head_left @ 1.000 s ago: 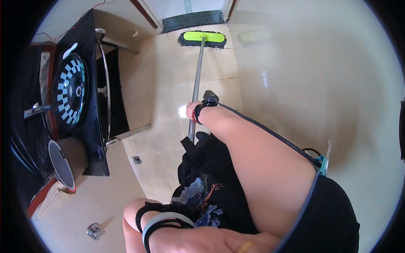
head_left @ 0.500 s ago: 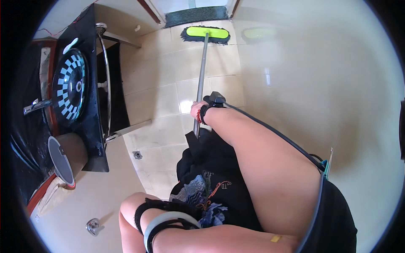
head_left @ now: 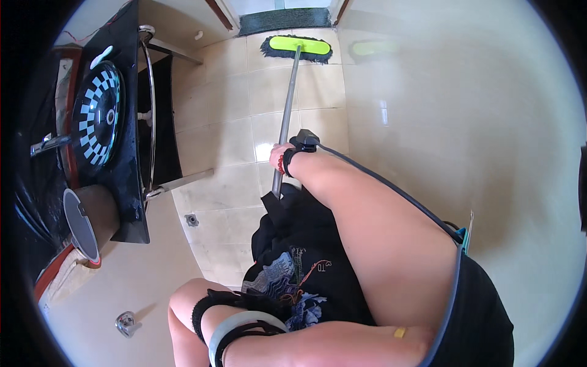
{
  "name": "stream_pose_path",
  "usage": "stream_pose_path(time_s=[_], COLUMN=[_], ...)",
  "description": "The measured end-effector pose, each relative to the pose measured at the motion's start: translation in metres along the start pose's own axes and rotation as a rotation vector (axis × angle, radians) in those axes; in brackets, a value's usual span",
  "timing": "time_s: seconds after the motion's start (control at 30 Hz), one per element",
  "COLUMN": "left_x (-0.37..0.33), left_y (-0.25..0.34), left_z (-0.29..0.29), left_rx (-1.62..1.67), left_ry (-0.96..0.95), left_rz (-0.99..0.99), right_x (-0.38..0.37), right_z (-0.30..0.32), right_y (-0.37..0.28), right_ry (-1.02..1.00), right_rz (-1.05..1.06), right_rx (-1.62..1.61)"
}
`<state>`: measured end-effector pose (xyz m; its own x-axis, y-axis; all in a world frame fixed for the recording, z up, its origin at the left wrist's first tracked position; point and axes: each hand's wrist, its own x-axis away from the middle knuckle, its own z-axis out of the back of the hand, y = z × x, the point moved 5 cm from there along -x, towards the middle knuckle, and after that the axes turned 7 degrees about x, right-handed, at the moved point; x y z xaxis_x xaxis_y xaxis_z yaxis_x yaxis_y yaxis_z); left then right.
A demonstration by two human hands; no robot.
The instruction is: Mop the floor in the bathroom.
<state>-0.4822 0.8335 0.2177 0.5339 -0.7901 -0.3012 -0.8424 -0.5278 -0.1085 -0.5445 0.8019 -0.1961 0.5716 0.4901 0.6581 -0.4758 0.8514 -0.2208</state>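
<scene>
My right hand [head_left: 280,156], with red beads and a black strap at its wrist, is wrapped round the grey metal handle [head_left: 289,98] of a flat mop. The mop's lime-green head [head_left: 299,45], with a dark shaggy fringe, lies flat on the tiled floor near the doorway. Below my grip the handle passes behind my black printed top [head_left: 293,232]. My left arm crosses low in front of me, with a pale bangle and black band. My bent left hand [head_left: 186,300] is at lower left; its fingers are hidden.
At left, a black counter holds a checkered basin [head_left: 101,113], with a chrome rail [head_left: 151,110] along its side. A grey bin-like container [head_left: 98,217] stands nearby. A dark mat [head_left: 284,22] lies at the doorway. A floor drain [head_left: 191,219] is set in the tiles; pale walls flank the floor.
My right hand and the near end of the mop handle have shifted slightly left. The mop head has barely moved. The whole view has shifted slightly, too.
</scene>
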Motion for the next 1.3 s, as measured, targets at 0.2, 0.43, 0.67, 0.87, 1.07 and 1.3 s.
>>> stream_pose_path(time_s=[0.2, 0.43, 0.67, 0.87, 1.07, 1.3], left_x=[0.003, -0.011, -0.005, -0.016, -0.023, -0.018], left_y=[-0.001, 0.001, 0.002, 0.002, 0.004, 0.023], left_z=[0.005, 0.005, 0.006, 0.014, 0.005, 0.018], left_rx=[0.296, -0.027, 0.272, -0.164, 0.146, -0.271], left_ry=[0.16, -0.057, 0.257, 0.145, -0.017, 0.153], left_rz=[0.065, -0.173, 0.206, -0.054, -0.021, 0.656], right_x=[0.0, 0.001, -0.007, -0.004, 0.007, -0.001], right_z=[-0.012, -0.004, -0.016, -0.018, -0.02, -0.02], right_y=[-0.003, -0.005, -0.005, -0.004, 0.013, 0.002], right_ry=[0.033, -0.007, 0.023, -0.01, 0.039, 0.0], right_rz=[0.053, 0.035, 0.054, 0.031, 0.009, 0.003], right_rx=[0.041, 0.023, -0.013, -0.009, 0.0, -0.002])
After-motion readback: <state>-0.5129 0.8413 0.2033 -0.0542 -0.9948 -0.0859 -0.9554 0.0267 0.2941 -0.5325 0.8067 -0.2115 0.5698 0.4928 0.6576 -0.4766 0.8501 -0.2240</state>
